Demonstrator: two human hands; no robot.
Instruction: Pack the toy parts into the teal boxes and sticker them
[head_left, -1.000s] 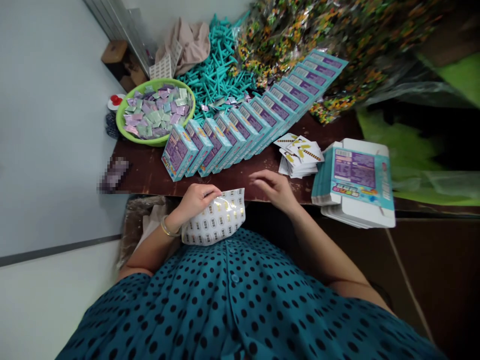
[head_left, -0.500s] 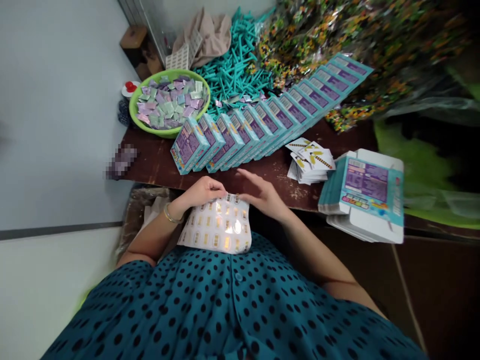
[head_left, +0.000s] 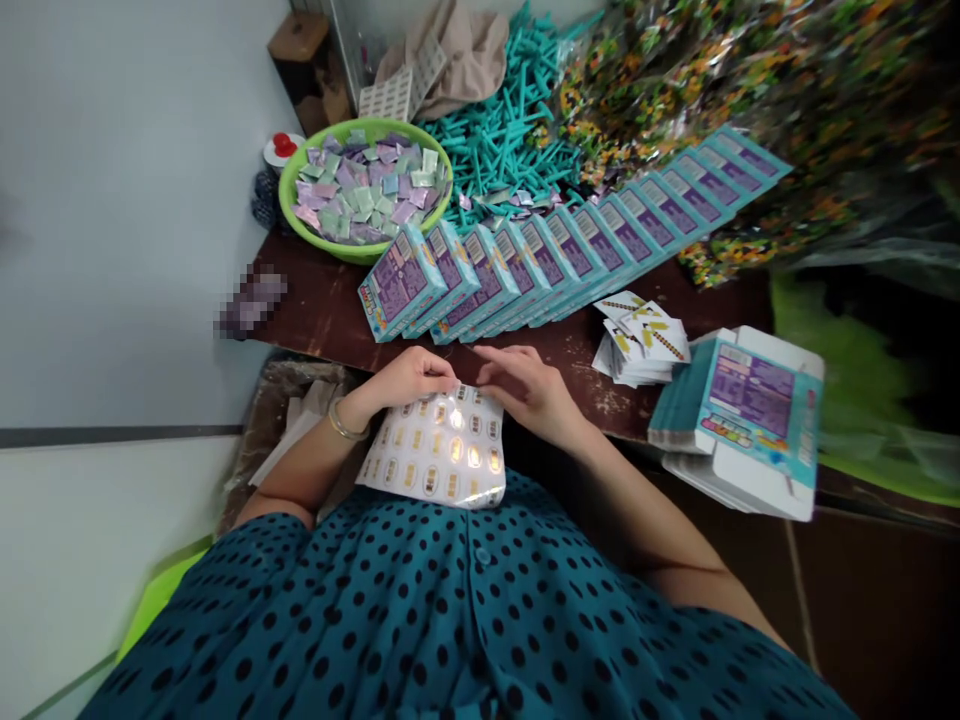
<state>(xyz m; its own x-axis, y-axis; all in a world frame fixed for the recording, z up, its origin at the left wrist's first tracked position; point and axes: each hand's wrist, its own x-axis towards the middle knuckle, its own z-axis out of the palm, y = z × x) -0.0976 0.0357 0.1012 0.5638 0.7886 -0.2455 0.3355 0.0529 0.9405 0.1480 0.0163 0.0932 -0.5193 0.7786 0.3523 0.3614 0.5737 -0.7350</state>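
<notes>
A glossy white sheet of oval stickers with gold and black print (head_left: 431,455) lies over my lap, its upper edge raised. My left hand (head_left: 416,378), with a bangle at the wrist, pinches that upper edge between thumb and fingers. At the upper right corner is my right hand (head_left: 532,392), thumb and a bent finger close together on the sheet, index finger stretched out above. Whether a loose sticker is between those fingertips is too small to tell. Just beyond both hands, a slanting row of teal and purple boxes (head_left: 555,260) leans on the dark table (head_left: 315,310).
A green basin (head_left: 289,225) of small sachets stands back left, before a heap of teal sticks (head_left: 502,135). Bagged orange-and-green pieces (head_left: 720,70) fill the back right. White printed cards (head_left: 641,345) and flattened boxes (head_left: 757,400) lie at right. More sticker sheets (head_left: 386,97) are behind.
My right hand's fingers have drawn closer together at the sheet's corner. My left hand keeps its hold. The view has shifted slightly, so the table's things appear farther right.
</notes>
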